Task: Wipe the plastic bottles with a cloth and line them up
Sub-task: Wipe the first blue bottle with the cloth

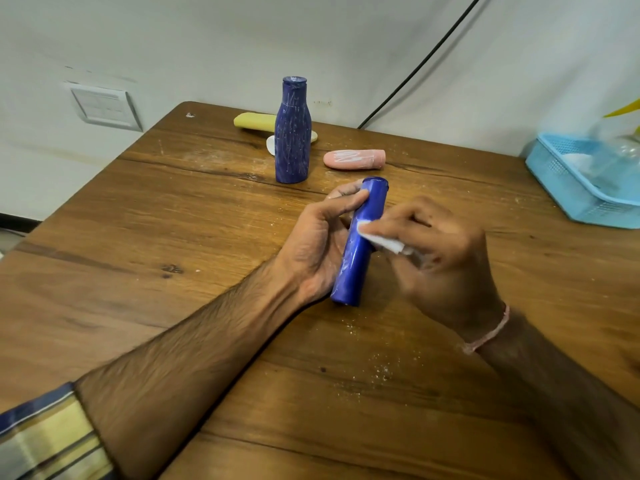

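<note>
My left hand grips a slim blue plastic bottle, tilted, with its base resting on the wooden table. My right hand pinches a small white cloth pressed against the bottle's side. Farther back a taller dark blue bottle stands upright, streaked with white marks. A pink bottle lies on its side to its right. A yellow bottle lies behind the tall one, partly hidden by it.
A light blue plastic basket with clear items sits at the table's right edge. A black cable runs down the wall. A wall switch plate is at left. White crumbs dot the table near me.
</note>
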Available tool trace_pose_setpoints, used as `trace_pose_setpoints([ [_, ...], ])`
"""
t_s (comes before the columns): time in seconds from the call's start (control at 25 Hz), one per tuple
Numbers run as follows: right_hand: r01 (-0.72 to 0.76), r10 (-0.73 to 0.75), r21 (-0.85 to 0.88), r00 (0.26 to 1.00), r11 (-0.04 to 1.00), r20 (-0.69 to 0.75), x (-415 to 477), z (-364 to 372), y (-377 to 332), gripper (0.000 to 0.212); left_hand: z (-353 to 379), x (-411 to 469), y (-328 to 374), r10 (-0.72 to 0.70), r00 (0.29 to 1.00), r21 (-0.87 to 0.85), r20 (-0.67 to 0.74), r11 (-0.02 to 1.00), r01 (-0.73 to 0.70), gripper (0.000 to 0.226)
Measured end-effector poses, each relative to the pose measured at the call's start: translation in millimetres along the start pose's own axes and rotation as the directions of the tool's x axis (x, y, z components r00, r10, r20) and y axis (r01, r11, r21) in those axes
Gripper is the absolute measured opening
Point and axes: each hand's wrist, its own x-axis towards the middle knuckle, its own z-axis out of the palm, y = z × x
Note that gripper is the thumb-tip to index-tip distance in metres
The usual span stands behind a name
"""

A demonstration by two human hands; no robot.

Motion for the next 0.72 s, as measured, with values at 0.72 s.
trace_pose_setpoints([
  [0.72,-0.047,0.047,0.021,0.999,0.999,0.021,-30.3,5.8,-14.2,0.023,0.8,0.2,4.4,0.023,0.999,0.161,-0.036,0.987,-0.017,0.031],
])
